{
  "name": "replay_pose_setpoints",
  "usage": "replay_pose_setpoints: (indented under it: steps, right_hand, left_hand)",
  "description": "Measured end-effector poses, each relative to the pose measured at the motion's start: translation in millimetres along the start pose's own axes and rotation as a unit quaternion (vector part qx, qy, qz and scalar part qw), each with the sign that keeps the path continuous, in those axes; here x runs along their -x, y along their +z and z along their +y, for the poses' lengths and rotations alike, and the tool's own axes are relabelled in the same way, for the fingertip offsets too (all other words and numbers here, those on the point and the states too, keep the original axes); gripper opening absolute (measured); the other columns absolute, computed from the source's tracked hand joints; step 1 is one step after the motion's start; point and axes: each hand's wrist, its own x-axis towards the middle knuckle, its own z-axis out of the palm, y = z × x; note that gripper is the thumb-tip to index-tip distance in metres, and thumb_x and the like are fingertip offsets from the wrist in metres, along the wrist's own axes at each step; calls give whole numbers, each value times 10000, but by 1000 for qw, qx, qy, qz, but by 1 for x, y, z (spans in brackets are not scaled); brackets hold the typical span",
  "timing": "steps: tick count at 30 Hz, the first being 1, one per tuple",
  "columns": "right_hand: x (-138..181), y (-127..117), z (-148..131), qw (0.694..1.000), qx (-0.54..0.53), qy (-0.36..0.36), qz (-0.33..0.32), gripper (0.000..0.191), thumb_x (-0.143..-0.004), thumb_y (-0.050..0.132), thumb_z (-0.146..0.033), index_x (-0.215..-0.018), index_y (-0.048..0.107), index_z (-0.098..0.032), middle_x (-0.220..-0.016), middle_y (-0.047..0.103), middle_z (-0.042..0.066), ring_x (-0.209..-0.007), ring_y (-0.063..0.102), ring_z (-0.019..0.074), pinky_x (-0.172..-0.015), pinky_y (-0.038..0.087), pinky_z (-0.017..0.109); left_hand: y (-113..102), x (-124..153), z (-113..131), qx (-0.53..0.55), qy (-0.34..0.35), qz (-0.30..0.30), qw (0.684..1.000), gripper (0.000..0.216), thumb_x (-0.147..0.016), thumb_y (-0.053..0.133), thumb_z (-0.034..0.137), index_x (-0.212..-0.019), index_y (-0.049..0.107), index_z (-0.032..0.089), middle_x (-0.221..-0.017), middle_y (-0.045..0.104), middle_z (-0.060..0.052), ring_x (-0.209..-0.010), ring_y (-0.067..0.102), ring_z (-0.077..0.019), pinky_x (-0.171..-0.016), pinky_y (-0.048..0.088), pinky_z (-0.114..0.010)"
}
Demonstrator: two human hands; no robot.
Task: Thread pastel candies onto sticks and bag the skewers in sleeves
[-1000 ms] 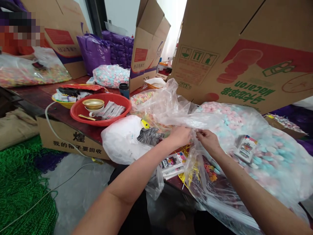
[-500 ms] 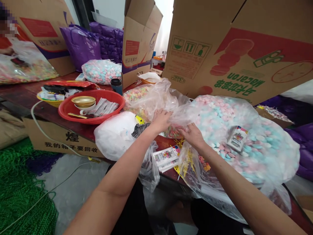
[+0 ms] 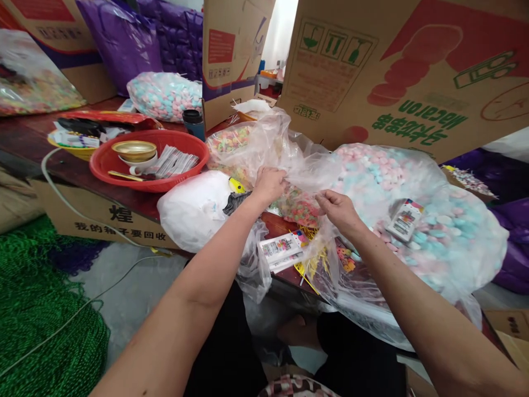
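My left hand (image 3: 269, 183) is closed on the crumpled clear plastic of a bag (image 3: 264, 146) that holds multicoloured candies (image 3: 295, 207). My right hand (image 3: 338, 209) pinches another fold of the same clear plastic a little to the right. Right of that hand lies a big clear bag of pink and blue candies (image 3: 417, 220) with a small printed card (image 3: 405, 219) on top. Below the hands, printed cards (image 3: 283, 249) and yellow twist ties (image 3: 312, 264) lie on the dark red table (image 3: 136, 205).
A red basket (image 3: 151, 160) with a gold bowl (image 3: 134, 150) and foil packets sits at left, beside a white bag (image 3: 198, 209). Large cardboard boxes (image 3: 397, 71) stand behind. Green netting (image 3: 41, 309) covers the floor at left. A second pink and blue candy bag (image 3: 165, 96) is at the back.
Both hands moved slightly apart and regripped the clear bag's plastic; the right hand rose and shifted right. The camera tilted down a little.
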Motion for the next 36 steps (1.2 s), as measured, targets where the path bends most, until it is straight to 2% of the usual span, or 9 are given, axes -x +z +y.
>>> replay_pose_setpoints:
  steps: [5, 12, 17, 19, 21, 23, 27, 32, 36]
  right_hand:
    - [10, 2, 16, 997, -64, 27, -15, 332, -764, 575, -517, -726, 642, -194, -586, 544, -15, -578, 509, 151, -561, 421, 267]
    - [15, 9, 26, 997, -52, 32, 43, 403, -845, 439, -518, -837, 650, -175, -664, 581, -2, -625, 523, 152, -596, 433, 272]
    - [24, -2, 14, 1000, -1, 8, 26, 261, -754, 594, -446, -688, 655, -201, -649, 644, 25, -661, 594, 194, -629, 472, 303]
    - [34, -17, 0, 999, 22, -20, 30, 199, -737, 644, -390, -792, 704, -208, -816, 718, 61, -754, 646, 217, -686, 504, 326]
    - [42, -32, -22, 992, 50, -94, 66, 224, -836, 580, -361, -939, 722, -222, -972, 741, 82, -832, 681, 217, -729, 533, 337]
    - [44, -39, -45, 983, 29, -153, 100, 222, -907, 532, -331, -985, 718, -239, -960, 747, 58, -868, 699, 199, -808, 546, 345]
    - [17, -12, -63, 970, 29, -230, 80, 256, -928, 488, -263, -1031, 719, -226, -1042, 744, 69, -998, 691, 206, -931, 528, 369]
    - [-31, 38, -39, 975, 166, -146, 14, 334, -885, 493, -197, -1150, 694, -165, -1271, 670, 121, -1208, 604, 234, -1053, 457, 372]
    - [-51, 39, -37, 975, 218, -45, 16, 393, -907, 519, -328, -1225, 648, -136, -1218, 687, 165, -1148, 626, 302, -970, 479, 414]
  left_hand:
    - [4, 4, 1, -11, 9, 5, 1000, 223, -849, 512, 219, -951, 707, 181, -1025, 702, -113, -1088, 600, -269, -1038, 341, -475]
    - [-13, 11, 15, -47, 80, 80, 992, 271, -843, 462, 113, -984, 680, 188, -981, 683, -78, -1104, 580, -223, -1171, 209, -458]
    - [-24, 18, 17, -90, 71, -50, 992, 276, -903, 439, 177, -1032, 684, 175, -987, 702, -94, -972, 646, -224, -957, 438, -373]
    - [-25, 23, 16, -91, 71, -93, 989, 263, -908, 462, 215, -1019, 700, 190, -970, 714, -87, -952, 662, -226, -885, 466, -350]
    - [-26, 27, 16, -90, 67, -115, 987, 257, -906, 475, 228, -1003, 712, 200, -963, 721, -86, -955, 671, -228, -880, 468, -346]
    - [-26, 30, 18, -89, 52, -142, 985, 266, -906, 474, 231, -1019, 713, 201, -992, 724, -102, -972, 675, -237, -866, 478, -343]
    - [-26, 36, 25, -95, 41, -191, 976, 287, -891, 478, 204, -1060, 710, 189, -1017, 729, -134, -1009, 682, -265, -842, 508, -354]
    - [-26, 45, 32, -113, 27, -244, 963, 328, -894, 461, 227, -1038, 735, 118, -993, 728, -202, -1010, 691, -327, -842, 534, -415]
    - [-19, 45, 37, -105, 31, -285, 952, 361, -899, 462, 284, -1054, 738, 110, -1017, 729, -214, -1020, 690, -349, -830, 546, -438]
